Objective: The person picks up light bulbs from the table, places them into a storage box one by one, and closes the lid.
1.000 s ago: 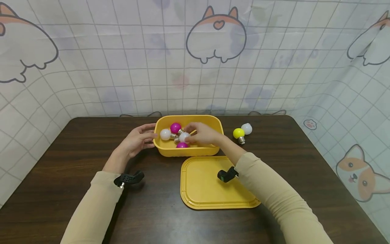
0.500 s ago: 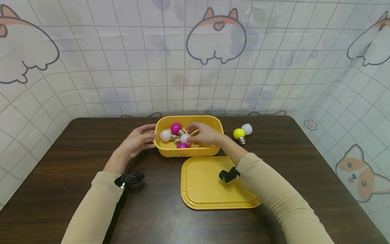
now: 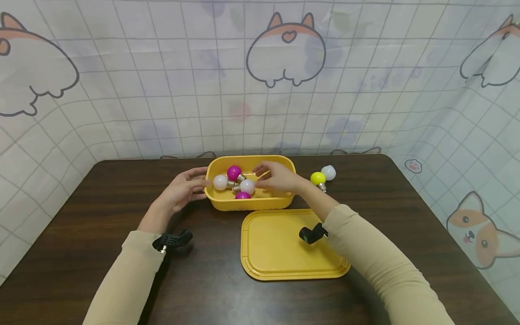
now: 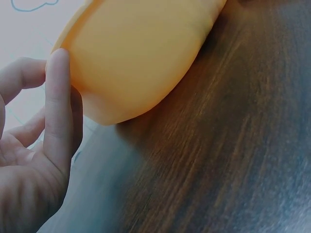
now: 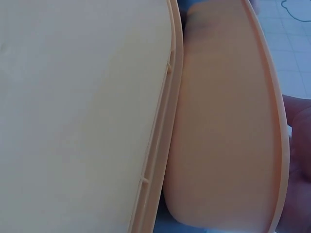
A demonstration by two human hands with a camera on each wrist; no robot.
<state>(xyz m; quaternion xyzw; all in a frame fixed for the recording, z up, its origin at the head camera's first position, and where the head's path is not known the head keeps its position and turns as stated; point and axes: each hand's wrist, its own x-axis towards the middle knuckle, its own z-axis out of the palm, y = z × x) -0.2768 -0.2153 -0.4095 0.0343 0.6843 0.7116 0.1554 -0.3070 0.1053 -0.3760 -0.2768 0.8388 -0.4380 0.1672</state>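
Observation:
A yellow plastic box [image 3: 252, 205] stands near the table's back edge. Inside lie two white light bulbs, one [image 3: 247, 186] near the middle and one [image 3: 220, 182] at the left, plus two magenta bulbs, one behind [image 3: 234, 172] and one in front [image 3: 243, 195]. My left hand [image 3: 183, 189] touches the box's left end; in the left wrist view a straight fingertip [image 4: 59, 56] meets the rim. My right hand [image 3: 280, 178] is over the box's right half, fingers loosely bent, fingertips just right of the middle white bulb. The right wrist view shows only part of it behind the wall.
A flat yellow lid [image 3: 292, 248] lies in front of the box, close to its front wall. Right of the box, a yellow bulb [image 3: 318, 178] and a white bulb [image 3: 328, 172] rest on the dark wooden table [image 3: 203, 280]. A patterned cloth [image 3: 203, 90] hangs behind.
My right hand has let go of the middle white bulb and moved slightly right, away from it. The left hand stays at the box's end.

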